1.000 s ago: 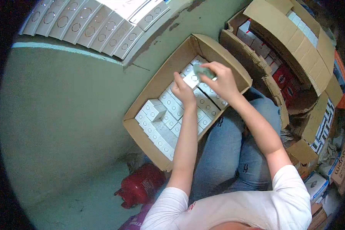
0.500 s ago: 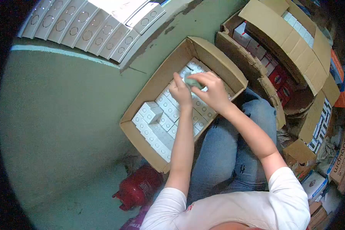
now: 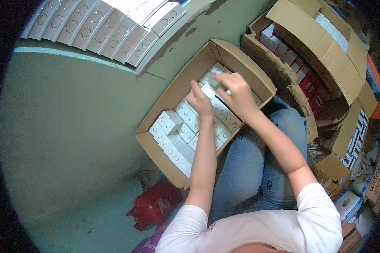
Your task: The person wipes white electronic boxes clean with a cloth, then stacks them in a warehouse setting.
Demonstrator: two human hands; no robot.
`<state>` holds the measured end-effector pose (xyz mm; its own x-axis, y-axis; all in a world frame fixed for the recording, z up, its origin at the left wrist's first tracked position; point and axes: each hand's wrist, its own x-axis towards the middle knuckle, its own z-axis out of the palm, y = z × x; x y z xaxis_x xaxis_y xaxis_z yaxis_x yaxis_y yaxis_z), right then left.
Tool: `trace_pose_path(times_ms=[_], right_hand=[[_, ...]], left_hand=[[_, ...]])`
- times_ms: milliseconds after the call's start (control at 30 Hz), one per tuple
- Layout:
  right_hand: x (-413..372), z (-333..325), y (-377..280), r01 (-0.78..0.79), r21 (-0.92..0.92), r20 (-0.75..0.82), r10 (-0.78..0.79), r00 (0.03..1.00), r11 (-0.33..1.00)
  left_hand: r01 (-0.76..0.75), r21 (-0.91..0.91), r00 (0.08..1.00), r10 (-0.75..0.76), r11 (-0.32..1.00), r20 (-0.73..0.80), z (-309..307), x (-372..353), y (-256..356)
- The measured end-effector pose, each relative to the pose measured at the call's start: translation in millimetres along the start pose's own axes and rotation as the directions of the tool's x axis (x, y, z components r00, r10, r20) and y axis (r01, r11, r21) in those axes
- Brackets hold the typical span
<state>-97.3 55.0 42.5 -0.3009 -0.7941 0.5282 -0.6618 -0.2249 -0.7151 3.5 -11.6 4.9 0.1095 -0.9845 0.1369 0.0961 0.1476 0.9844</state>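
Over the open cardboard box (image 3: 156,154), my left hand (image 3: 200,102) is closed round a small white box (image 3: 208,90), its thumb pointing up. My right hand (image 3: 237,93) pinches a crumpled pale green cloth (image 3: 215,82) against the top of that white box; motion blurs the fingers a little. Beneath both hands lie rows of white boxes with round ring marks (image 3: 190,118), packed in the carton. One of these white boxes (image 3: 170,125) sits higher than its neighbours at the left. My forearms hide part of the rows.
Grey boxes with round knockouts (image 3: 97,31) line a ledge at upper left. To the right stand other cartons (image 3: 316,50), holding red and white packs (image 3: 310,86). A red gas cylinder (image 3: 156,204) lies on the floor by the wall. My jeans-clad legs (image 3: 245,168) flank the carton.
The right hand with the green cloth has shifted slightly up and right from the left hand, baring more of the white box. The whole view has drifted a little.
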Motion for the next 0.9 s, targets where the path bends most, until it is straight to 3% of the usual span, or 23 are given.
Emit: trace_pose_path(times_ms=[33,133,167,267,300,400,433,533,600,667,700,733,800,833,900], right_hand=[[2,-2,4,-0.036,-0.075,-0.032,0.034,0.999,0.997],[-5,-2,-10,0.075,-0.176,-0.08,-0.09,0.993,0.982],[-10,1,-17,0.086,-0.093,-0.042,-0.09,0.995,0.992],[-10,6,-21,0.122,0.013,0.007,-0.122,0.993,0.992],[-7,6,-14,0.074,-0.011,-0.016,-0.074,0.997,0.997],[3,-1,1,-0.128,0.013,-0.097,0.129,0.987,0.992],[1,-3,-2,-0.133,0.009,-0.089,0.133,0.987,0.991],[-5,-9,-19,0.096,0.098,0.035,-0.1,0.994,0.991],[-9,-4,-28,0.072,0.139,0.037,-0.078,0.996,0.988],[-5,-2,-18,0.061,0.069,-0.015,-0.061,0.998,0.996],[1,-9,-13,0.052,-0.015,-0.073,-0.053,0.996,0.999],[5,-11,-1,0.013,-0.032,-0.137,-0.017,0.99,0.999],[5,-13,9,-0.239,0.17,-0.096,0.257,0.962,0.956],[4,-12,10,-0.32,0.295,-0.048,0.348,0.936,0.901],[3,-10,8,-0.469,0.511,0.085,0.501,0.862,0.72]], left_hand=[[-0.029,-0.019,0.999,0.029,0.999,0.013,-2,1,0],[0.069,-0.086,0.997,-0.065,0.994,0.047,1,-1,6],[0.021,-0.01,0.994,-0.02,1.0,0.107,-8,8,-21],[0.148,-0.165,0.988,-0.138,0.975,0.065,-4,2,-10],[0.132,-0.103,0.99,-0.127,0.986,0.054,-5,2,-9],[0.157,-0.189,0.988,-0.153,0.969,0.036,-9,5,-6],[0.185,-0.226,0.983,-0.184,0.957,0.025,-6,4,-5],[0.215,-0.259,0.974,-0.225,0.942,-0.007,1,0,-3],[0.319,-0.367,0.944,-0.256,0.874,0.21,-20,9,-33],[0.336,-0.335,0.935,-0.355,0.88,0.005,5,-5,-3],[0.466,-0.307,0.881,-0.469,0.83,0.069,1,-4,1],[0.504,-0.4,0.855,-0.507,0.765,0.108,1,-3,9],[0.566,-0.562,0.801,-0.564,0.603,0.203,4,1,24],[0.559,-0.575,0.824,-0.476,0.597,0.307,-1,8,11],[0.605,-0.586,0.79,-0.496,0.538,0.36,4,10,6]])
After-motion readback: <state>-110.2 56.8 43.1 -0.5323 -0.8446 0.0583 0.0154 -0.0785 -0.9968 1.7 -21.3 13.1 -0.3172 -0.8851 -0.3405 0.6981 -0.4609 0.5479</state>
